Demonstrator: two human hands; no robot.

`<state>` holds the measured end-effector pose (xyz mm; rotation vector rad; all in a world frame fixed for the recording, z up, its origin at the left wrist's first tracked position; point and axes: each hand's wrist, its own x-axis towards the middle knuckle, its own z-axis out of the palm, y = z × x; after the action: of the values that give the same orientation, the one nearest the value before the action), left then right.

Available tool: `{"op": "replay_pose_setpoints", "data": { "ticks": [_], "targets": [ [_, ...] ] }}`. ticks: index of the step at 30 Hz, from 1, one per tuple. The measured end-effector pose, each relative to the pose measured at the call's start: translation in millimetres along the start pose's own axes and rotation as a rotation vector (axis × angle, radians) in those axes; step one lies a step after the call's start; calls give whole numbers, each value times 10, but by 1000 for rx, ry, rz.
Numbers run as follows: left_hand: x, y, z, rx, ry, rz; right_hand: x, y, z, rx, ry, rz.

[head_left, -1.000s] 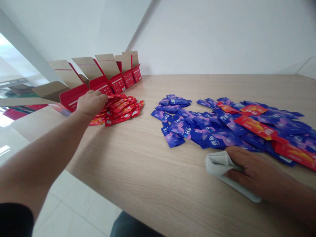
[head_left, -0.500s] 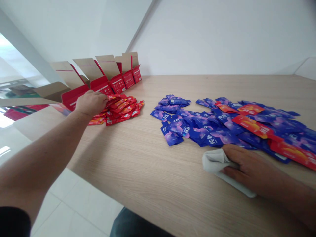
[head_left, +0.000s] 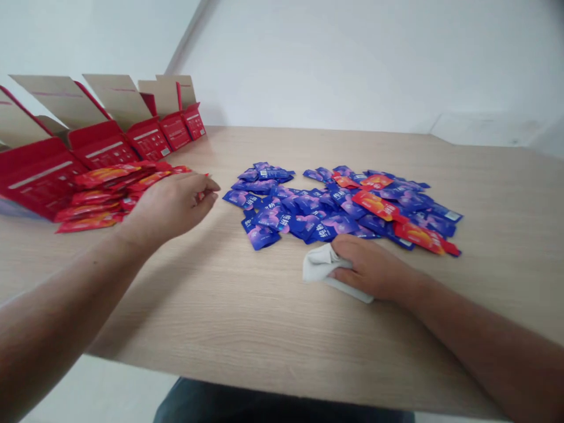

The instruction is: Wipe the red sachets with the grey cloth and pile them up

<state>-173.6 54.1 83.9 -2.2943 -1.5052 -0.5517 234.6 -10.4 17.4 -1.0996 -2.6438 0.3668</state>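
My right hand [head_left: 370, 264] is closed around a folded white cloth [head_left: 319, 262], held on the table in front of the blue sachets [head_left: 308, 220]. My left hand [head_left: 176, 202] hovers over the near right side of the pile of red sachets [head_left: 103, 194]. Its fingers are loosely bent, thumb and fingertips a little apart, and nothing shows between them. The hand and wrist hide part of the red pile. A few red-orange sachets [head_left: 374, 204] lie on top of the blue ones at the right.
A row of red cardboard boxes [head_left: 147, 140] with raised flaps stands along the left, behind the red sachets. The wooden table [head_left: 247, 317] reaches back to a white wall. Its front edge runs above my legs [head_left: 273, 405].
My left hand has come off the red pile and moved right, toward the blue sachets. The view has turned right. My right hand still grips the cloth.
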Motion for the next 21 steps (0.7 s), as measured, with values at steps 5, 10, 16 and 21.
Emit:
{"op": "replay_pose_setpoints", "data": {
  "ticks": [5,10,16,21],
  "targets": [
    [366,828,229,-205,-123,214,65,-17,10,27,44,-42],
    [973,1474,424,-133,-164,454,106,10,59,40,64,-75],
    [1715,1841,900,-188,-295,233,130,-13,58,57,83,-102],
    [2259,2004,1354,-193,-320,11,152,-33,79,79,92,-112]
  ]
}}
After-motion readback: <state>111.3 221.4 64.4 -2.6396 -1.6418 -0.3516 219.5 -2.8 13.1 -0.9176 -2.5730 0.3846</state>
